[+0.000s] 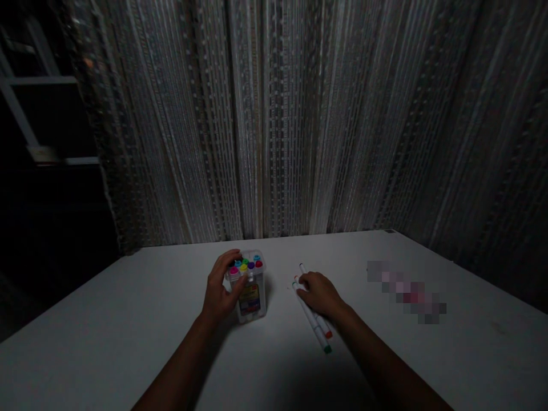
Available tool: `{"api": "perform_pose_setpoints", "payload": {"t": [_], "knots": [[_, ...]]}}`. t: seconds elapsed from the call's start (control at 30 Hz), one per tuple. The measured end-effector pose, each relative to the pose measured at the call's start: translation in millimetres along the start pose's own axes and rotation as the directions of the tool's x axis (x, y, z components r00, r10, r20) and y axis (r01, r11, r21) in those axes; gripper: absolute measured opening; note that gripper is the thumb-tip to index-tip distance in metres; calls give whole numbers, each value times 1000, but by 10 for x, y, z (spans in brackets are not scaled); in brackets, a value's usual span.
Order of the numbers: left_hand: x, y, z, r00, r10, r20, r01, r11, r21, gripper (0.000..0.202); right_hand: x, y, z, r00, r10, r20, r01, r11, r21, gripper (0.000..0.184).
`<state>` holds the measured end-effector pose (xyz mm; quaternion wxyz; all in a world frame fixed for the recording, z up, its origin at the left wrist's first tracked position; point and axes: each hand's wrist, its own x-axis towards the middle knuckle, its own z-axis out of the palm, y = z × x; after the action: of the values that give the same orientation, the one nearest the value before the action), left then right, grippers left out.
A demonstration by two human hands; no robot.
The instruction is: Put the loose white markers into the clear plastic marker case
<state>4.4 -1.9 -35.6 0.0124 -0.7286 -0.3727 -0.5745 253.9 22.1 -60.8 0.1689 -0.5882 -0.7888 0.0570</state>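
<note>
A clear plastic marker box (252,297) stands upright on the white table (128,319), filled with several markers whose coloured caps show at the top. My left hand (220,288) wraps round the box's left side, thumb near the caps. My right hand (319,292) rests on loose white markers (317,331) lying on the table to the right of the box; its fingers curl over them. One marker has a green end, another a red end.
A curtain of pale bead strings (278,114) hangs behind the table's far edge. A dark shelf frame (38,154) stands at the left. A blurred patch (406,291) lies on the table at the right.
</note>
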Motion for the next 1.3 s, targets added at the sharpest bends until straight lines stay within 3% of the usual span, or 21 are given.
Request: {"api": "perform_pose_setpoints", "payload": {"t": [0.33, 0.57, 0.73, 0.87, 1.1, 1.3], "knots": [[15, 26, 0, 1000, 2, 0, -2, 1000, 6, 31, -72, -123, -48, 998, -37, 55, 41, 996, -74, 33], [14, -2, -2, 1000, -14, 4, 14, 999, -29, 34, 38, 68, -23, 990, 41, -132, -21, 988, 150, 26], [19, -5, -2, 1000, -27, 7, 27, 998, -52, 35, 81, 224, -95, 973, 99, -207, -63, 983, 175, 24], [21, -1, -3, 999, -33, 17, 34, 998, -48, 34, 70, 195, -120, 971, 122, -206, -85, 980, 181, 24], [23, 15, -14, 1000, 4, 20, -3, 999, -32, 33, -25, -147, -15, 994, -95, -51, 91, 992, -84, 24], [10, -20, 4, 1000, -16, -1, 16, 999, -42, 38, -75, -288, 55, 992, -112, 53, 122, 957, -265, 27]]}}
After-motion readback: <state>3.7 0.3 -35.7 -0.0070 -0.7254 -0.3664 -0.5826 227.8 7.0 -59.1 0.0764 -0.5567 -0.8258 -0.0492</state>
